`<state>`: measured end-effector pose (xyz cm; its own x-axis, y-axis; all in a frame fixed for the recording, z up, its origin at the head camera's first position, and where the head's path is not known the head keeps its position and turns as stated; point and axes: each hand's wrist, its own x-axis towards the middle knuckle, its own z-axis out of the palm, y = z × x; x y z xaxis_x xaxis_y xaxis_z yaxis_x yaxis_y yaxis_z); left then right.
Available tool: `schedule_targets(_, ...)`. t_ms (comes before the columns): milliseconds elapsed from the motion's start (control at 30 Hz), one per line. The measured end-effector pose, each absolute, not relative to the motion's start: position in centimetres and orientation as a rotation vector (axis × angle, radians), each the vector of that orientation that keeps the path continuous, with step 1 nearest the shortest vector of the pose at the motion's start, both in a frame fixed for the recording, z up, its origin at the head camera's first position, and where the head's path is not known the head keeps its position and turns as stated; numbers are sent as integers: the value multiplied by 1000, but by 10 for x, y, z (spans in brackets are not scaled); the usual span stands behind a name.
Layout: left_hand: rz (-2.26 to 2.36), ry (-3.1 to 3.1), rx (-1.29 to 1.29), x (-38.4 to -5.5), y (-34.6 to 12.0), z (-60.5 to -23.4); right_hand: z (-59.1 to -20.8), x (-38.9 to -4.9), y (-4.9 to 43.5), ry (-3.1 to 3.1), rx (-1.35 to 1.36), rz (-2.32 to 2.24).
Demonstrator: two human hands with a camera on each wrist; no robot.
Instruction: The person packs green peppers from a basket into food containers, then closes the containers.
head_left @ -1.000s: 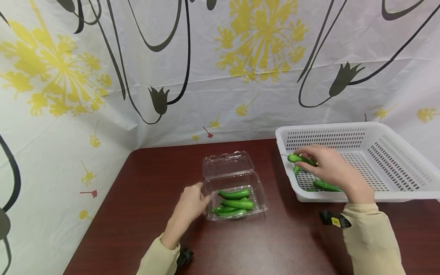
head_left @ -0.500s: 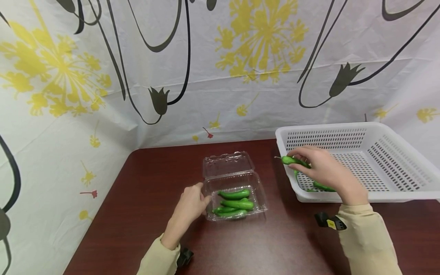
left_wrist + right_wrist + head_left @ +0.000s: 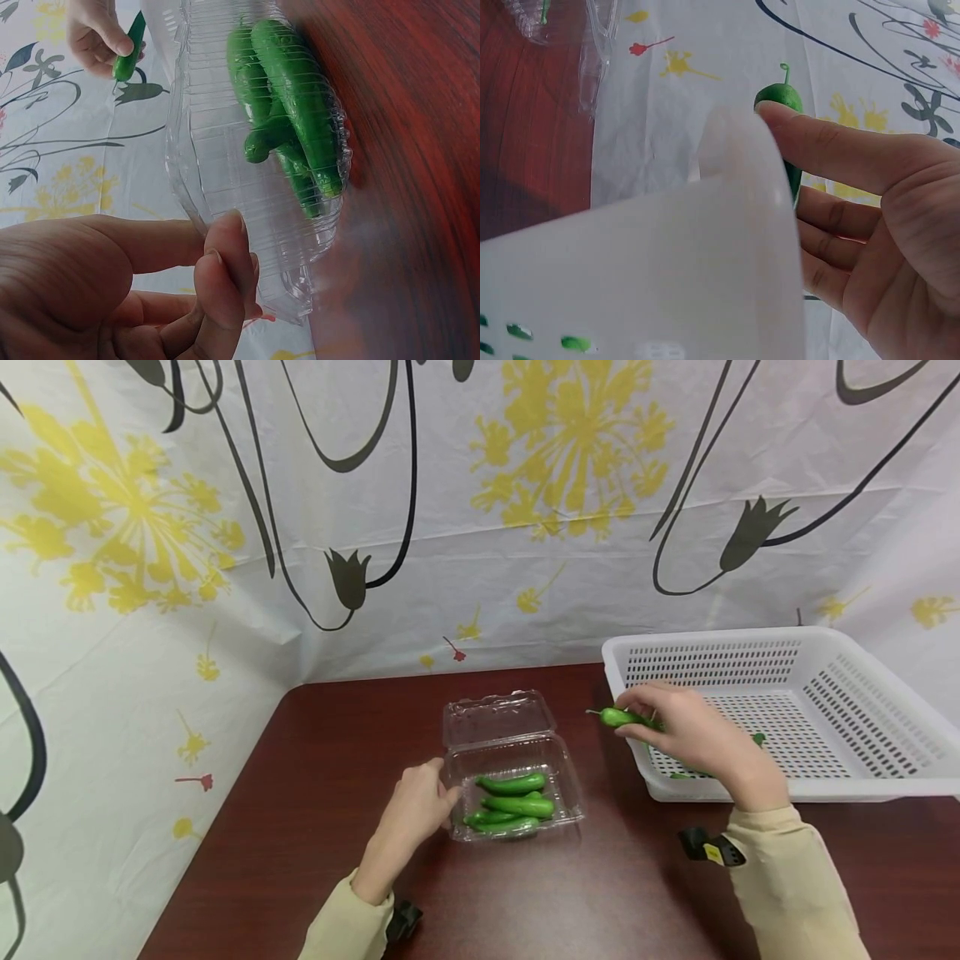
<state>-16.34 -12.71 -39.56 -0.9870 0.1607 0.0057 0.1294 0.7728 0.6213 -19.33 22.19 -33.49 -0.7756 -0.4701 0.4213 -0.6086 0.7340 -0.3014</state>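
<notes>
Since the clear plastic box (image 3: 567, 783) looks light and flimsy, it's probably best steadied with just a gentle pinch, which is about what's being given at its left rim by the thumb and curled fingers of the left hand (image 3: 408, 806). Over to the right and a bit farther, a green pepper (image 3: 617, 717) is grasped between the thumb and fingers of the right hand (image 3: 693, 731), stem pointing left, right by the left rim of the white basket (image 3: 862, 787); contact with that rim can't be told. Imo that hold should be kept snug but not squeezed, and decent clearance given to the rim, as the skinny stem could be snagged. Counts, near to far: one dark red tabletop (image 3: 570, 893), one box with at least four peppers (image 3: 517, 806) piled in its near part (they overlap, so a fifth can't be ruled out), one basket with some green pieces (image 3: 759, 739) that can't be counted because they're partly blocked by the arm, one pepper in the fingers, and one flowery sheet (image 3: 442, 502) at the back.
</notes>
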Motion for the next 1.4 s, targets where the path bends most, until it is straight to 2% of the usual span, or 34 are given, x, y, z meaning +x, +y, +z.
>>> schedule_targets(567, 1002, 2922, 241, -163, -127, -394, -335, -192, 206, -2667, 854, 688)
schedule_targets(1400, 1009, 2925, 247, -163, -126, -395, -344, -191, 181, -2614, 1039, 677)
